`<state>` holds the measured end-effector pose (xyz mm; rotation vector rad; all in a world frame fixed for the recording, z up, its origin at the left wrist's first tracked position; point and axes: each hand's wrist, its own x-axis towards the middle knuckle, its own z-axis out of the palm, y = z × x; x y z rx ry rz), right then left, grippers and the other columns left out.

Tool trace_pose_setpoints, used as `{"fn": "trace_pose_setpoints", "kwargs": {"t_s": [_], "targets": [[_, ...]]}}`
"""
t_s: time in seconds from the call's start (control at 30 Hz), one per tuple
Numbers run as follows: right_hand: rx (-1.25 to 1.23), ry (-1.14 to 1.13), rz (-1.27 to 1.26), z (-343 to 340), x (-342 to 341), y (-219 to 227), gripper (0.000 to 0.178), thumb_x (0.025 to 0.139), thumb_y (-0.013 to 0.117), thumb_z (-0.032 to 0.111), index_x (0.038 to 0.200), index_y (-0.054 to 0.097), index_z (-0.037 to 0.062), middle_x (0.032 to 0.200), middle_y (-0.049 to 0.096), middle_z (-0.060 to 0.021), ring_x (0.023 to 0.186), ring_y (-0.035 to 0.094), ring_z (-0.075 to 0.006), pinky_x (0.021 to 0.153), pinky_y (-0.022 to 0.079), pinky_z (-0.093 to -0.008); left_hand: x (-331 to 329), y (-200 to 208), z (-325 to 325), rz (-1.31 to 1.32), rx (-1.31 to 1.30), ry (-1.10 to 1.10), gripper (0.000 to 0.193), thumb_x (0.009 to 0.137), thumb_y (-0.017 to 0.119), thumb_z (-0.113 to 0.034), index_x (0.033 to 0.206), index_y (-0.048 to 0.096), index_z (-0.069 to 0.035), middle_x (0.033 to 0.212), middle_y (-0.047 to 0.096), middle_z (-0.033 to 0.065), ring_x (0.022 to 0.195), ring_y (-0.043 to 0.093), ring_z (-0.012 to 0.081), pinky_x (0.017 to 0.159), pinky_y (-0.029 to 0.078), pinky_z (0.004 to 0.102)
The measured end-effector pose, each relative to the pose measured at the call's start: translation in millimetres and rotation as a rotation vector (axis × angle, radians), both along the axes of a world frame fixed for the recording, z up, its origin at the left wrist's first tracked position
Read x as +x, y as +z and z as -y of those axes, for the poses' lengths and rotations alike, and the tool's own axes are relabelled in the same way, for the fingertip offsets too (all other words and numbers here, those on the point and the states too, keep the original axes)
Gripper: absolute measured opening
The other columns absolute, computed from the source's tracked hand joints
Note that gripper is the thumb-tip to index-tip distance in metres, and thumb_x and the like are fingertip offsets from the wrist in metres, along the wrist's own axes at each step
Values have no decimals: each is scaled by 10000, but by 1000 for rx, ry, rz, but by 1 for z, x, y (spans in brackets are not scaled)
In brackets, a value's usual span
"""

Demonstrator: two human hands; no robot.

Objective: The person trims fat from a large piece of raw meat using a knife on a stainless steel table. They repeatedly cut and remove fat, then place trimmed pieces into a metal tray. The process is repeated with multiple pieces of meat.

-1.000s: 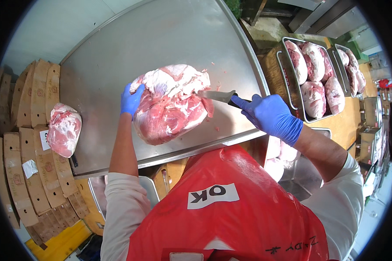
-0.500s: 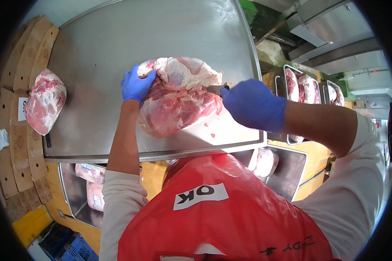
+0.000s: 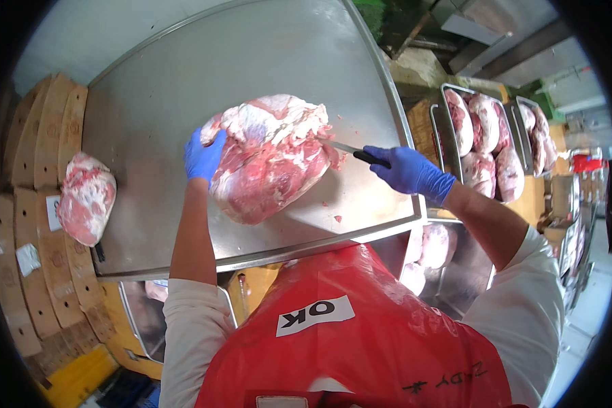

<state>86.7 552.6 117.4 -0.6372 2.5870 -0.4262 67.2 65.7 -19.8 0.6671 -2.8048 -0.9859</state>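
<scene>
A large piece of raw meat (image 3: 268, 170), pink with white fat, lies on the steel table (image 3: 183, 75) before me. My left hand (image 3: 204, 156), in a blue glove, grips its left edge, with the thumb on top and the fingers partly hidden. In my blue-gloved right hand (image 3: 408, 168) is a black-handled knife (image 3: 350, 149), fingers wrapped round the handle. The blade points left, and its tip touches the right side of the meat where the fat meets the red flesh. Small scraps lie on the steel beside it.
Another piece of meat (image 3: 88, 197) rests at the table's left edge, near stacked cardboard boxes (image 3: 37, 238). Steel trays of meat (image 3: 483, 136) stand beyond the right edge. Below the front edge sit more trays, one with pale pieces (image 3: 434, 248).
The knife has come partly out of the meat, so more blade shows. My right hand has drawn back to the right and down, while my left keeps its grip.
</scene>
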Motion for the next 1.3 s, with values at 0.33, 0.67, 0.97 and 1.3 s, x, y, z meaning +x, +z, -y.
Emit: {"fn": "trace_pose_setpoints", "kwargs": {"t_s": [0.33, 0.67, 0.97, 1.3], "targets": [[-925, -554, 585, -44, 91, -139, 504, 1053, 709, 201, 1525, 579, 79, 1326, 750, -88, 1155, 607, -87, 1075, 478, -289, -9, 18, -3, 45, 244, -127, 600, 1005, 748, -381, 1443, 583, -4, 1346, 685, 129, 1192, 663, 232, 1028, 518, 378], [-633, -278, 358, -97, 79, -87, 433, 1025, 711, 215, 1454, 663, 181, 1125, 766, -218, 938, 762, -218, 920, 563, -336, -17, 29, -23, 149, 209, -200, 623, 1015, 735, -398, 1484, 551, -32, 1398, 656, 138, 1227, 641, 230, 1058, 502, 368], [-756, -548, 497, -59, 120, -96, 491, 1054, 704, 262, 1499, 606, 79, 1215, 781, -139, 1087, 660, -126, 1022, 502, -306, 0, 17, -17, 114, 227, -127, 714, 983, 754, -466, 1481, 537, -3, 1368, 671, 152, 1221, 649, 249, 1047, 519, 386], [-1090, -1055, 1037, -54, 167, -96, 477, 1062, 676, 393, 1417, 653, 76, 687, 537, 17, 469, 408, -73, 426, 328, -238, 19, 21, -25, 67, 232, -59, 696, 964, 776, -474, 1418, 583, 17, 1312, 701, 167, 1155, 678, 246, 1002, 541, 392]]}}
